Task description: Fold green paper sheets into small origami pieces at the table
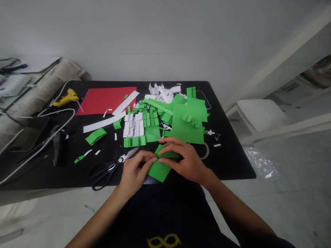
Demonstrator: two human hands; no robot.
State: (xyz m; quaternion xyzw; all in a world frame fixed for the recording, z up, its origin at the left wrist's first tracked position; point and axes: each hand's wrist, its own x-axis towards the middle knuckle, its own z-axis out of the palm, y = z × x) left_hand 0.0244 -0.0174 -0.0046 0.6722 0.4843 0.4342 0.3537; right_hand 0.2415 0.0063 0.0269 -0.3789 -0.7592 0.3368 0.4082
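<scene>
Near the front edge of the black table, a folded piece of green paper (159, 171) is held between both hands. My left hand (136, 168) pinches its left side with thumb and forefinger. My right hand (184, 159) grips it from the right, thumb below and fingers above, partly covering it. Black-handled scissors (111, 168) lie beside my left hand, blades pointing up and right. Just beyond the hands are rows of folded green paper pieces (150, 119) and folded white paper pieces (133, 125). A larger green sheet (188, 132) lies beyond my right hand.
A red sheet (108, 98) and a yellow glue gun (67, 97) lie at the back left. White paper scraps (165, 91) are heaped at the back. A white cable (55, 132) crosses the table's left side. A white stool (261, 113) stands at the right.
</scene>
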